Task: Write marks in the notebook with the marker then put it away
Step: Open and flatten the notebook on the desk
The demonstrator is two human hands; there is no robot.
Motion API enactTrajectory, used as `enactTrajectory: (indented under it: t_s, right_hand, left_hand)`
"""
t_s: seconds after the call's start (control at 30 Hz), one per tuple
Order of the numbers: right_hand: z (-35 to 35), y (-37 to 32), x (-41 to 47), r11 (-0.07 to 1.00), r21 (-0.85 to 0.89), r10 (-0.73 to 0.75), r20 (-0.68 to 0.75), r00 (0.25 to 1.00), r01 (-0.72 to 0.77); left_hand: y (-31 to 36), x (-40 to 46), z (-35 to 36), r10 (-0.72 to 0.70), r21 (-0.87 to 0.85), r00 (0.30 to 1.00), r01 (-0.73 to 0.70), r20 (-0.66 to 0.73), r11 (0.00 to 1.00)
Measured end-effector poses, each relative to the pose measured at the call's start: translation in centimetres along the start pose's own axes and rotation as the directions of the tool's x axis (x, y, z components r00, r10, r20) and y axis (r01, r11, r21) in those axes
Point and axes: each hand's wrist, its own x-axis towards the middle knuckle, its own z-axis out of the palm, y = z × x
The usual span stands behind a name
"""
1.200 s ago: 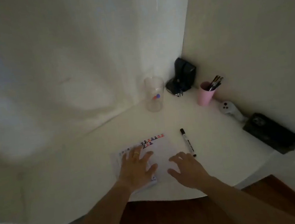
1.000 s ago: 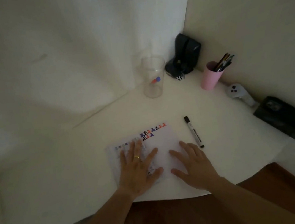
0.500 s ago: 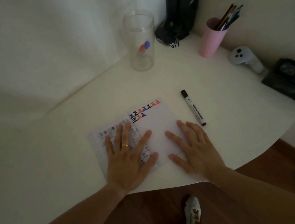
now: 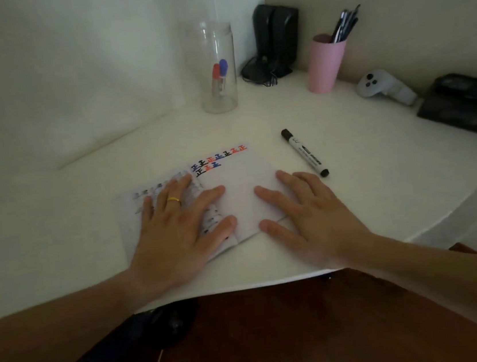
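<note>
While lying flat, fingers spread, on left page of open notebook (image 4: 241,192): left hand (image 4: 177,233), palm down, gripping nothing, gold ring (image 4: 174,200) on one finger. Beneath it, faint show-through marks on left page, partly covered. Across top of right page, two rows of small tally-like marks in blue, black and red (image 4: 218,159); rest of that page blank. Resting on white corner desk (image 4: 83,200), notebook near front edge. Farther back, against wall: clear glass jar (image 4: 214,69), upright, holding two capped markers, one red (image 4: 216,75), one blue (image 4: 223,68), both leaning inside. Just right of jar, in the corner: black device on a stand (image 4: 274,41), cable bunched at its foot. Nearer, on lower right corner of notebook and onto bare desk: right hand (image 4: 310,217), also flat, fingers splayed, empty. Just beyond its fingertips, apart from them: black-capped whiteboard marker (image 4: 304,153), white barrel, lying on desk beside right page, cap end pointing away toward wall. Behind that, pink cup (image 4: 325,63) upright with several dark pens (image 4: 344,25) sticking out. Farther right along wall: pale grey handheld controller (image 4: 382,86) lying on its side, then dark flat object (image 4: 462,105) at desk's right edge, identity unclear. Below desk edge, reddish-brown floor (image 4: 281,341).
</note>
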Motion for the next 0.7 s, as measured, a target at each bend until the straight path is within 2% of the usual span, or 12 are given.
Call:
enactTrajectory:
  t_s: [0.13,0.27,0.4,0.5,0.57,0.63,0.7]
  right_hand:
    - [-0.3,-0.3,-0.3,1.000,-0.003,0.009,0.013,1.000,-0.009]
    - [-1.1,-0.9,-1.3,0.999,0.021,0.045,-0.050,0.998,-0.044]
    - [-1.0,-1.8,-2.2,0.994,0.042,0.100,-0.035,0.994,-0.099]
    - [-2.3,-2.1,-1.5,0.996,-0.003,0.088,0.035,0.995,-0.088]
    - [-3.3,-1.7,-0.2,0.993,0.002,0.116,-0.051,0.992,-0.116]
    - [-3.7,-0.5,1.8,0.980,0.011,0.198,-0.223,0.955,-0.201]
    - [-3.4,0.8,3.7,0.953,-0.054,0.267,-0.310,0.912,-0.298]
  left_hand:
    - [0.1,-0.4,0.2,0.021,0.009,0.997,-0.020,-0.070,1.000]
    - [1.7,-1.9,-0.7,0.042,0.166,0.989,-0.019,-0.139,0.986]
    - [3.1,-2.9,-1.0,-0.042,0.202,0.997,0.055,-0.064,0.978]
    - [3.2,-2.5,-1.6,-0.071,0.177,0.996,0.059,0.062,0.982]
    - [3.0,-1.5,-2.6,-0.051,0.151,0.993,0.033,0.111,0.988]
    - [2.1,-0.1,-3.5,-0.011,0.142,0.991,-0.008,0.134,0.990]
    - [0.7,1.3,-3.8,0.053,0.132,0.989,-0.071,0.140,0.989]
